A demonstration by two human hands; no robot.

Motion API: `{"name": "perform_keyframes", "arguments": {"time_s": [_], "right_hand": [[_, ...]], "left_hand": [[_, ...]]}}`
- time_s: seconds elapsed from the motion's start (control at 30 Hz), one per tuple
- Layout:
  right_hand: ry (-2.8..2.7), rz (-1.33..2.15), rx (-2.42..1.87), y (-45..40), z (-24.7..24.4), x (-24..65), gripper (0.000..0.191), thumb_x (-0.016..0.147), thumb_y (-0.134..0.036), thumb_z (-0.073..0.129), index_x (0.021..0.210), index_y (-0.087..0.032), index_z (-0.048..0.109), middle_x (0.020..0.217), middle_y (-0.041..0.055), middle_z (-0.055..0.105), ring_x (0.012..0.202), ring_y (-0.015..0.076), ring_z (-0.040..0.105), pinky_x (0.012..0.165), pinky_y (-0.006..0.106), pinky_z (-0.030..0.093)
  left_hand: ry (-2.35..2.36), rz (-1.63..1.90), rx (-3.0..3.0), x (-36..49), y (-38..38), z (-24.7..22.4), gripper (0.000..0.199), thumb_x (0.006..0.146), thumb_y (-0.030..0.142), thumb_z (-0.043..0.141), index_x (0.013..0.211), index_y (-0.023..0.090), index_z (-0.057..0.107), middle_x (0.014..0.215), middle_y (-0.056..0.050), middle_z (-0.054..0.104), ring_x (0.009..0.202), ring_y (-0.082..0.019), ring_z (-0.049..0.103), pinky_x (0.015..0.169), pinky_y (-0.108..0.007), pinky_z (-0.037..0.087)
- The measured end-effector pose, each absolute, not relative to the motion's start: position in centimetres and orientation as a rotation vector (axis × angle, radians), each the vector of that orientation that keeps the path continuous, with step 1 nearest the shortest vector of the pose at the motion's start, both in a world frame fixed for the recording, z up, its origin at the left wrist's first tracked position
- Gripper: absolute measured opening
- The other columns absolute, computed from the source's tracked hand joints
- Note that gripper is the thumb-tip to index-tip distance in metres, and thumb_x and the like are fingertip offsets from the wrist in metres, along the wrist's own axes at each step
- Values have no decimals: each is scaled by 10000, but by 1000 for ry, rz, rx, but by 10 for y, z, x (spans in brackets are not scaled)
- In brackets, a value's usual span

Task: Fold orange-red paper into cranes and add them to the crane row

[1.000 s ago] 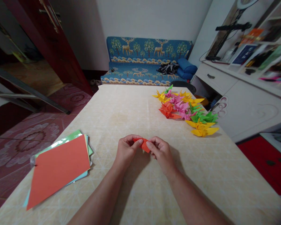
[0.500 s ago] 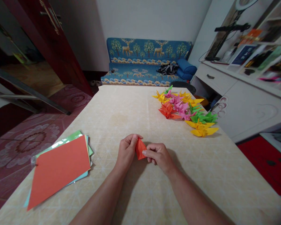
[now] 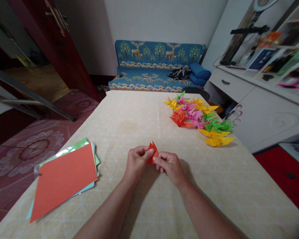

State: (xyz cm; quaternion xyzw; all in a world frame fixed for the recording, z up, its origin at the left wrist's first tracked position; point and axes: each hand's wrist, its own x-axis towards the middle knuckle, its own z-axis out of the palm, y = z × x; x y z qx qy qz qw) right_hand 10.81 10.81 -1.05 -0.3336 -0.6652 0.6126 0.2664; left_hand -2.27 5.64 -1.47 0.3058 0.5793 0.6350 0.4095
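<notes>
At near left, we note the stack of loose sheets on the table, an orange-red one on top. Farther in, at table centre, we locate the folded red paper between both hands, its narrow points directed away from us (the lower folds are partly hidden by the fingers). The left hand pinches its left side, thumb on top; the right hand pinches its lower right edge. We judge three faults possible: a skewed crease, if layers slip under uneven thumb pressure; a tear, if the hands pull against each other at a fold; a blunted tip, if gripped too hard. Beyond, at right, lie the folded paper figures, well apart from the hands; behind the table, we see the patterned sofa.
</notes>
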Motion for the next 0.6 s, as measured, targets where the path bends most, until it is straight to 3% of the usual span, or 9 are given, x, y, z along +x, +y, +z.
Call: {"name": "perform_keyframes", "arguments": {"time_s": [0.17, 0.3, 0.47, 0.6], "right_hand": [[-1805, 1638, -898, 108, -16, 108, 322, 809, -364, 553, 552, -172, 525, 490, -29, 504, 429, 66, 410, 405, 185, 264], [-1630, 1674, -945, 112, -20, 108, 314, 833, -425, 531, 640, -178, 535, 494, -42, 490, 407, 64, 392, 383, 179, 254], [-1546, 1638, -969, 114, -23, 106, 295, 831, -472, 545, 811, -182, 597, 519, -40, 519, 403, 77, 404, 365, 178, 268], [-1470, 1587, -1020, 115, -26, 104, 167, 778, -364, 626, 869, -236, 569, 593, -48, 557, 455, 100, 480, 372, 180, 314]], "left_hand": [[1500, 1667, 765, -23, 56, -18, 364, 798, 420, 646, 589, 122, 649, 493, 26, 531, 470, -69, 415, 480, -194, 302], [1275, 1654, 746, -23, 56, -16, 384, 855, 457, 564, 722, 127, 706, 589, -20, 617, 533, -100, 500, 549, -216, 373], [1209, 1619, 733, -20, 55, -11, 254, 766, 362, 704, 850, 127, 747, 687, -61, 695, 596, -122, 576, 614, -235, 444], [1227, 1609, 718, -18, 55, -7, 258, 669, 302, 791, 844, 119, 741, 740, -90, 734, 622, -155, 638, 647, -276, 496]]}}
